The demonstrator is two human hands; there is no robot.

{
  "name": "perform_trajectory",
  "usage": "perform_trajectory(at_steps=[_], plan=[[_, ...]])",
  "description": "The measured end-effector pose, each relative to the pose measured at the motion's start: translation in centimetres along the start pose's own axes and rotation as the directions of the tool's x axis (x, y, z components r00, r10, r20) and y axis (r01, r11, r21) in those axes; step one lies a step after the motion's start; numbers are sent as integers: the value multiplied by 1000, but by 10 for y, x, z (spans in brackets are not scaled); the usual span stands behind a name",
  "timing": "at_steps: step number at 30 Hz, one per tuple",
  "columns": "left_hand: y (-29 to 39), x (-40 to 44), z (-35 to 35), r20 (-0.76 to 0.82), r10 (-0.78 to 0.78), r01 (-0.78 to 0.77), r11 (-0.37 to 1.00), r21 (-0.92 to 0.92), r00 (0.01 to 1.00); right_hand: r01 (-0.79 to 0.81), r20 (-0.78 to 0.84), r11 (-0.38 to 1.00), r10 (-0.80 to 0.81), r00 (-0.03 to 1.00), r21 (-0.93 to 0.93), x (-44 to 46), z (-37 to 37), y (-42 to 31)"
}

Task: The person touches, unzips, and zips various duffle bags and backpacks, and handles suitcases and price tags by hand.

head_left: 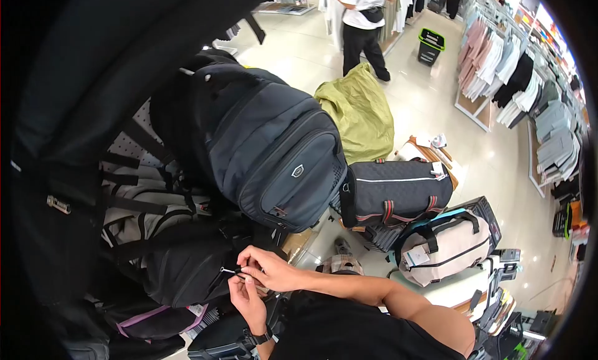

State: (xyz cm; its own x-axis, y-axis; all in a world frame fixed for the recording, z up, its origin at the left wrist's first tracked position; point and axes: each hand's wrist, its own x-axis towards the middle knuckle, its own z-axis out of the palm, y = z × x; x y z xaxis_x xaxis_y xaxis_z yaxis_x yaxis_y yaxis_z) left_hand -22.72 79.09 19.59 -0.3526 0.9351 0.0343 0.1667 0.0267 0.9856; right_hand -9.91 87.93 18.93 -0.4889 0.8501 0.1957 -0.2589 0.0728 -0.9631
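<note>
My right hand (271,270) reaches in from the right, its fingers pinched on a small black and silver zipper pull (228,271). Just below it, my left hand (248,301), with a dark watch on the wrist, has thumb and fingers closed at the same spot. What lies between the left fingertips is partly hidden. Both hands are at the edge of a black backpack (184,273). Above them sits a large dark grey-blue backpack (280,154) with a small badge on its front.
Close on the left hang more black bags and a grey backpack (134,201). To the right are a dark duffel bag (402,192), a beige duffel bag (445,248) and a green cloth (361,114). Beyond them are a person (364,33), a shopping basket (431,47) and clothes racks (498,55).
</note>
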Motion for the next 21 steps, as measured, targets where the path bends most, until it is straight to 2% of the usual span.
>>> perform_trajectory(at_steps=[6, 8, 12, 16, 18, 21], plan=[[-21, -1, -4, -8, 25, -25, 999, 48, 1000, 80, -24, 996, -81, 996, -34, -8, -8, 3], [-24, 2, -8, -69, 12, -5, 996, 92, 998, 4, 38, 1000, -5, 999, 3, -12, -13, 1], [-18, 3, -8, -55, -47, 54, 991, 123, 997, 19, 42, 999, -21, 999, 35, -14, -14, 10], [-16, 9, 2, -4, -43, 43, 988, 147, 999, 5, 6, 1000, -5, 1000, 11, -17, -29, 18], [-7, 10, 11, -14, -56, 58, 986, 156, 998, 6, -76, 1000, -8, 997, -19, -22, -40, 22], [0, 16, 15, 12, -96, 93, 981, 168, 995, -112, -118, 991, 103, 988, -72, -34, -66, 32]])
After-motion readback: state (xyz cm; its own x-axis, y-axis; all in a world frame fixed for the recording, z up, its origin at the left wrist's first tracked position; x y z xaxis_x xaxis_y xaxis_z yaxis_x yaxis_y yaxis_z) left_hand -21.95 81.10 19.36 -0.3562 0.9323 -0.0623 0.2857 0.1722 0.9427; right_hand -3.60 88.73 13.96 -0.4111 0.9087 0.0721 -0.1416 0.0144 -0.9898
